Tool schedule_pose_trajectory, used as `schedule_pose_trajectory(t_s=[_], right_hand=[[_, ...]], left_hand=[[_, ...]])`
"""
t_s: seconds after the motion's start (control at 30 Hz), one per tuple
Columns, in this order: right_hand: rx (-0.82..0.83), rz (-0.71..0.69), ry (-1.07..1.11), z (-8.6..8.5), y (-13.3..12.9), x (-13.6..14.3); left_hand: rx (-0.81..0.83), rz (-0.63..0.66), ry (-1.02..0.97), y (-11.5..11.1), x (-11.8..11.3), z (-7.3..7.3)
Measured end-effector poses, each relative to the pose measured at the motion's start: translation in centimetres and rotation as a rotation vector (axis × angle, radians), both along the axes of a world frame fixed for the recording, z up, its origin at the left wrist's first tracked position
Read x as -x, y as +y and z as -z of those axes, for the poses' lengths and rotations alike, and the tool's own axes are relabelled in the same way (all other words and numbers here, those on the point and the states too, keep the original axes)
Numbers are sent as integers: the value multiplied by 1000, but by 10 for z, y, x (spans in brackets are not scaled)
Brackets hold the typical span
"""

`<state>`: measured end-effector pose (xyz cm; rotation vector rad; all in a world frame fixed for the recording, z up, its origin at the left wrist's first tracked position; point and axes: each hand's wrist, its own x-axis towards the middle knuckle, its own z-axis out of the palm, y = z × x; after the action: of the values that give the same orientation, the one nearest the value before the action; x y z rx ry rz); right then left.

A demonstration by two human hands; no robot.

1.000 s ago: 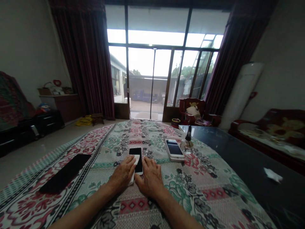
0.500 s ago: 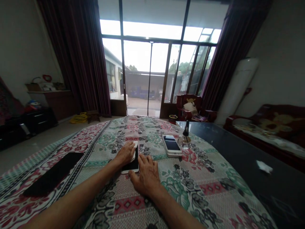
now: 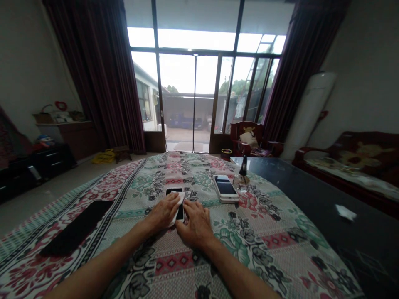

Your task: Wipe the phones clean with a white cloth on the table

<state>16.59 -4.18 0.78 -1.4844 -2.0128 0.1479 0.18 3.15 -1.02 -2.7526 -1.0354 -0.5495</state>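
Observation:
A white-framed smartphone [image 3: 180, 214] with a dark screen lies on the flowered tablecloth [image 3: 174, 263]. My left hand [image 3: 162, 212] presses a folded white tissue [image 3: 181, 198] against the screen with its fingers together, covering the middle of the phone. The phone's top end shows beyond the tissue. Along the right edge my right hand [image 3: 197, 224] grips the phone, its thumb by the lower corner. To the right lie white phones [image 3: 225, 187], seemingly stacked. Beside them stands a clear bottle [image 3: 241, 180] with a black top.
On the left of the cloth lies a long flat black object [image 3: 77, 227]. A dark glossy tabletop [image 3: 299, 199] borders the cloth on the right, with a crumpled white tissue [image 3: 345, 212] on it. A wooden chair [image 3: 247, 139] and glass doors are beyond.
My left hand and the tissue have slid toward the phone's near end, uncovering its top. My right hand still grips the edge. The view has shifted slightly.

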Motion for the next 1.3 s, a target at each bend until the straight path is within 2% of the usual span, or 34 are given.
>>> schedule_pose_trajectory(t_s=[0.07,0.17,0.27,0.4,0.5,0.67,0.73,0.83,0.97,1.17,1.3], right_hand=[[0,-13,13,0,0,-1],[2,-22,28,0,0,-2],[-4,-20,39,1,-1,-1],[-10,-14,24,0,-2,0],[-9,-11,13,0,-3,0],[-2,-10,16,-1,-3,0],[-7,-3,4,-1,-3,0],[-7,9,-15,-1,-2,0],[-14,12,12,2,-2,0],[-2,88,68,12,3,3],[55,54,23,12,4,2]], left_hand=[[20,43,-25,-16,6,1],[60,4,-82,-35,14,0],[92,-6,-109,-38,16,-4],[86,3,-113,-10,7,-10],[49,-28,-43,18,-3,-9],[25,-237,-14,49,-22,0],[48,-342,-18,55,-30,1],[70,-426,-15,58,-40,-1],[109,-501,10,48,-43,-1],[120,-449,33,14,-36,0],[145,-419,62,-6,-29,-3]])
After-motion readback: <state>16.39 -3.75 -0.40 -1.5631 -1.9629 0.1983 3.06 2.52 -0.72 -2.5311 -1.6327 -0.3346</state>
